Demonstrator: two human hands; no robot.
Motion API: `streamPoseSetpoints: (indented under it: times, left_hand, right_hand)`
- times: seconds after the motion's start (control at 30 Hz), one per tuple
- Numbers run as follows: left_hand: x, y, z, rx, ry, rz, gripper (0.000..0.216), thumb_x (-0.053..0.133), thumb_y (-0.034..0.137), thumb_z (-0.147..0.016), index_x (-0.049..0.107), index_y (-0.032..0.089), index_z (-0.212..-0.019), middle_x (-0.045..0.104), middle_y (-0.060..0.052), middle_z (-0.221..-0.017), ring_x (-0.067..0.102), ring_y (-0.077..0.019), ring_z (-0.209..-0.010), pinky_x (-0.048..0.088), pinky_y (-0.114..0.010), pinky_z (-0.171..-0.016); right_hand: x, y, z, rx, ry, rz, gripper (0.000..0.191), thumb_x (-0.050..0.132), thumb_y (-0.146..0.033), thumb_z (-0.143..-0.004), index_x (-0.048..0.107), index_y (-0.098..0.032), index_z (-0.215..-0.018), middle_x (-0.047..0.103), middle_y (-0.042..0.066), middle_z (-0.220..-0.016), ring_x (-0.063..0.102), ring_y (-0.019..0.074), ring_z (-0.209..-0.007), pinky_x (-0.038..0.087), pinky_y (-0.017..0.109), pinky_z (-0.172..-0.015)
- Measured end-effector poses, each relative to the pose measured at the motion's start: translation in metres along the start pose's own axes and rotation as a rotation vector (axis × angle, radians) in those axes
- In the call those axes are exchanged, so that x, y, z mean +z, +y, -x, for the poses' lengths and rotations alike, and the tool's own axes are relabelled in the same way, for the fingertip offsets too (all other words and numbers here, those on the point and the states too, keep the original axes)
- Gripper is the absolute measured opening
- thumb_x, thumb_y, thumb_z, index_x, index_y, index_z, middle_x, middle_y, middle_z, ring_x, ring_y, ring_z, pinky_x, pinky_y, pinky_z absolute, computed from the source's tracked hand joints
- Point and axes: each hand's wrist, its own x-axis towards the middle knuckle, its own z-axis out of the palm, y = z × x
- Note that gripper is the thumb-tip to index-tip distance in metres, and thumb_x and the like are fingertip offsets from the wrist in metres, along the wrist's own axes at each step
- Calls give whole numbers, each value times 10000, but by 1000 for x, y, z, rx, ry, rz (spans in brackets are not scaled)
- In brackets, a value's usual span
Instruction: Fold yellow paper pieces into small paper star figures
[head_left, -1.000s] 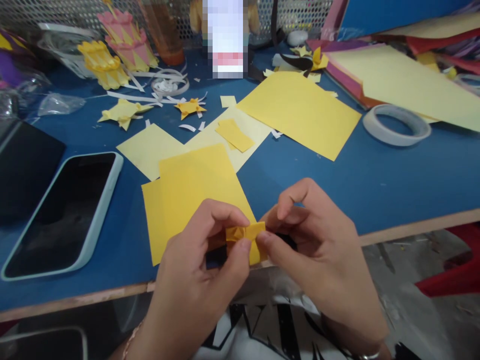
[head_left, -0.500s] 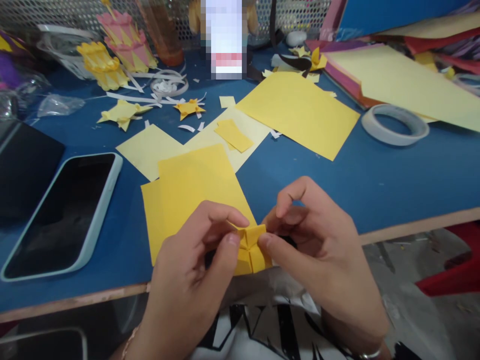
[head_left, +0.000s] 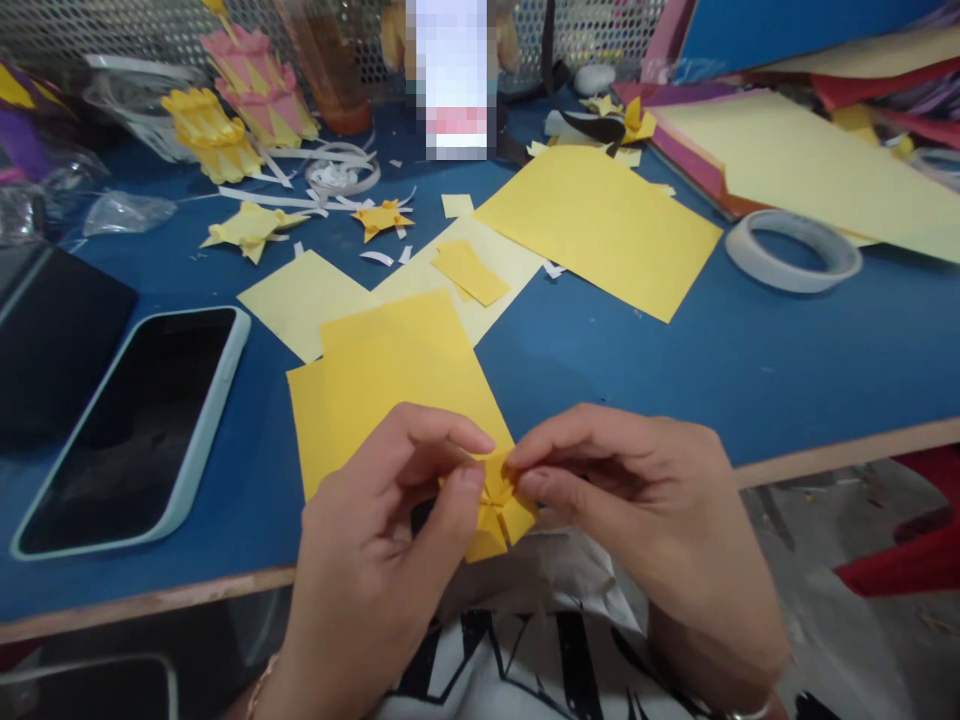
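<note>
A small folded yellow paper piece [head_left: 495, 515] is held between my two hands, just over the table's front edge. My left hand [head_left: 397, 520] pinches its left side with thumb and forefinger. From the right, my right hand [head_left: 630, 510] pinches the upper right corner between thumb and forefinger. Open flaps and creases show on the piece's near side; its edges under my fingertips are hidden. Behind it, a flat yellow paper sheet [head_left: 397, 360] lies on the blue table [head_left: 600, 370], partly covered by my left hand.
A phone [head_left: 135, 430] lies at left. A tape roll [head_left: 793, 250] sits at right, near stacked coloured papers [head_left: 810, 160]. Another yellow sheet [head_left: 600, 230], paper stars [head_left: 251, 230], paper scraps [head_left: 377, 258] and a pink and yellow paper model [head_left: 259, 85] are farther back.
My right forefinger has come down against the thumb, closing on the paper's upper right corner. The folded piece has turned slightly, and its flaps stand more spread. My left hand keeps its pinch.
</note>
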Motion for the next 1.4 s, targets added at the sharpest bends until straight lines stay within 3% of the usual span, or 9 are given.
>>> streamPoseSetpoints:
  times: [0.17,0.37,0.73,1.0,1.4]
  left_hand:
    - [6,-1,0,-31,45,127,212,500,55,-812,547,262,-814,597,130,-707,592,30,-605,408,45,-547]
    - [1,1,-1,-18,-33,51,212,500,56,-817,534,265,-822,597,146,-715,598,44,-617,401,60,-573]
    - [0,-3,-3,33,-128,56,215,534,92,-800,502,280,-899,607,145,-686,610,31,-595,427,46,-584]
    - [0,-8,-4,69,-128,58,213,543,117,-791,497,293,-902,599,146,-647,591,27,-551,414,55,-551]
    - [0,-2,-3,50,-161,12,203,528,104,-813,487,282,-902,630,116,-659,638,-36,-580,483,-51,-522]
  right_hand:
    - [-2,0,0,-29,-32,93,215,613,-5,-753,647,-210,-702,655,-107,-654,596,-14,-576,445,-15,-554]
    - [-4,-1,1,-60,-54,107,194,637,-30,-760,662,-218,-722,678,-109,-672,604,-7,-586,446,0,-561]
    - [2,0,3,-120,38,304,175,605,-23,-787,630,-182,-718,665,-99,-671,587,-15,-597,406,4,-554]
    - [2,1,3,-128,51,269,136,638,-60,-777,658,-183,-723,696,-97,-660,623,-6,-577,431,12,-542]
    - [4,1,2,-135,99,313,156,637,-41,-737,660,-190,-695,699,-80,-629,616,35,-522,434,88,-459]
